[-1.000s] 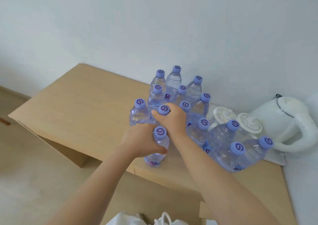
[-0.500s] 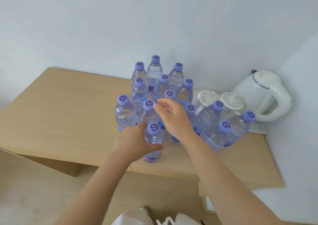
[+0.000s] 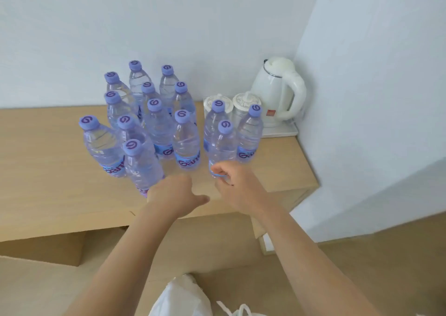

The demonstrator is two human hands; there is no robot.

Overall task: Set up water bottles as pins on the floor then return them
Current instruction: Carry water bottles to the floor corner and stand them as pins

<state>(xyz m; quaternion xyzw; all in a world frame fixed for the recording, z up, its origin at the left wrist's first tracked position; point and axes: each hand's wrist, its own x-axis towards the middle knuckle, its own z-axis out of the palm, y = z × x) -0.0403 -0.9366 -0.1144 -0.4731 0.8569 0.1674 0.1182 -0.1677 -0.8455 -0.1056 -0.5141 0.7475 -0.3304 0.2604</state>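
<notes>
Several clear water bottles with purple caps stand upright on the wooden table [image 3: 48,190]. The main cluster [image 3: 154,113] is at the middle. Three more bottles [image 3: 249,132] stand to its right. My left hand [image 3: 173,195] rests at the base of the front bottle [image 3: 142,166], on its right side, with the thumb stretched away from the bottle and not wrapped round it. My right hand [image 3: 237,186] has its fingers loosely curled against the base of the nearest right-hand bottle [image 3: 224,146]. No firm grip shows.
A white electric kettle [image 3: 277,93] on a white tray [image 3: 280,132] and two lidded white cups [image 3: 245,102] stand in the back right corner against the walls. A white plastic bag [image 3: 183,298] is below me. The beige floor [image 3: 362,267] runs under and beside the table.
My left hand has let go of the front bottle, which now stands alone. My right hand has come down from the caps to the base of a right-hand bottle. The view has shifted right.
</notes>
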